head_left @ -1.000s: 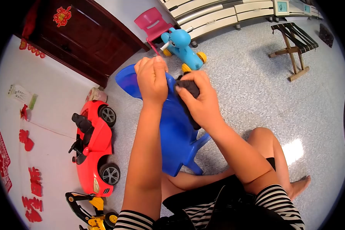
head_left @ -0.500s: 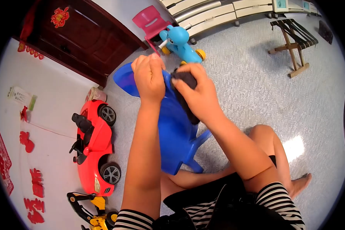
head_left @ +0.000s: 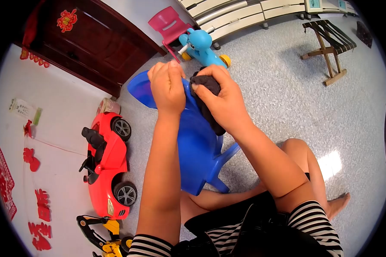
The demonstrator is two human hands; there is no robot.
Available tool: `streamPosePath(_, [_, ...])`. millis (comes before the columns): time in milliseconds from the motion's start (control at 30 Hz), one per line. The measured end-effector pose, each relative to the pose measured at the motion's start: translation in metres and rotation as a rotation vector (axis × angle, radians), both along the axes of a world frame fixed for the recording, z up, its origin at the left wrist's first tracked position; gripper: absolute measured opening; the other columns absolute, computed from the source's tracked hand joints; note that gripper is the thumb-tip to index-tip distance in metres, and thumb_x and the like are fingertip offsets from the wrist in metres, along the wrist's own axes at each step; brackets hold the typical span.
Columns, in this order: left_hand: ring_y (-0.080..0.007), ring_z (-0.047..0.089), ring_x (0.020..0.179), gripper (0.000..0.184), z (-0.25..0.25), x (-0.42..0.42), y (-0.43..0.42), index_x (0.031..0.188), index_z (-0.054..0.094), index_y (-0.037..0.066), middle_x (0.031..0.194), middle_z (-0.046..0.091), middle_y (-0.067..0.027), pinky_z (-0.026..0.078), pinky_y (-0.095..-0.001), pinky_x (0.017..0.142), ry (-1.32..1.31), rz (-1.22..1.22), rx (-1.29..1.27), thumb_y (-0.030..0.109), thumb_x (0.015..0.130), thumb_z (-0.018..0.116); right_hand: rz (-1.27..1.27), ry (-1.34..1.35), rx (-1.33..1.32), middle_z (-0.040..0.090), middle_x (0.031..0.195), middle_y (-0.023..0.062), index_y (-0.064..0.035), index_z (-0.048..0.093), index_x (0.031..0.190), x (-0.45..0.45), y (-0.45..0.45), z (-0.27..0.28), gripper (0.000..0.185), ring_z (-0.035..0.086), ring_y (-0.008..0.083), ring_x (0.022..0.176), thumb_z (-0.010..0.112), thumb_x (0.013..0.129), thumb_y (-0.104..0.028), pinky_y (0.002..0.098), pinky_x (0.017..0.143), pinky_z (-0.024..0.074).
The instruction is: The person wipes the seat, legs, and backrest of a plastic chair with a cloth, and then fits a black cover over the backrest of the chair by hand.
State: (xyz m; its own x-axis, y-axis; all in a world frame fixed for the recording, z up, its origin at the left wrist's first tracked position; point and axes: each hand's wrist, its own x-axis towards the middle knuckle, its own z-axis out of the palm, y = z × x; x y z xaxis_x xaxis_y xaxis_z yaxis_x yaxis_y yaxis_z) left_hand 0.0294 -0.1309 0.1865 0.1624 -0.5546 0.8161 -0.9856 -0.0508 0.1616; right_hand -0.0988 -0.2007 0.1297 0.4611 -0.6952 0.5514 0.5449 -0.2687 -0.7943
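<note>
A blue plastic child's chair (head_left: 196,150) lies tilted before my crossed legs, two of its legs pointing to the lower right. My left hand (head_left: 167,88) is closed on the upper edge of the chair; its fingertips are hidden on the far side. Bunched in my right hand (head_left: 223,94) is a dark cloth (head_left: 205,84), pressed against the chair's right edge. Part of the cloth hangs down along the chair below that hand.
A red toy car (head_left: 109,167) and a yellow toy excavator (head_left: 111,240) stand at the left. Beyond the chair are a light-blue ride-on toy (head_left: 200,45) and a pink chair (head_left: 170,25). A folding stool (head_left: 329,43) stands at the upper right, white drawers (head_left: 236,23) behind.
My right hand and the cloth have shifted slightly along the chair's edge, and the cloth is bunched differently. My left hand keeps its hold on the chair.
</note>
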Motion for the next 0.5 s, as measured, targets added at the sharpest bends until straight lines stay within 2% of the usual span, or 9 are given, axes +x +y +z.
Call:
streamPosePath(433, [-0.0267,0.052,0.075,0.046,0.001,-0.002,0.0,0.067,0.056,0.007,0.069,0.057,-0.007,0.039,-0.0397,0.087,-0.001,0.0,-0.016,0.023,0.108,0.041,-0.034,0.0,-0.033,0.06,0.103,0.014,-0.0036,0.065,0.102,-0.003,0.006,-0.007,0.019,0.059,0.0309,0.105,0.074,0.086,-0.009,0.0378,0.092,0.0482])
streamPosePath(500, [-0.0268,0.053,0.075,0.046,0.0,-0.002,-0.001,0.067,0.056,0.007,0.068,0.057,-0.0072,0.039,-0.0397,0.087,0.0,0.002,-0.028,0.022,0.108,0.041,-0.073,0.0,-0.074,0.06,0.104,0.0092,-0.0027,0.064,0.103,-0.004,0.01,-0.015,0.018,0.061,0.0226,0.099,0.074,0.089,-0.009,0.0328,0.091,0.0477])
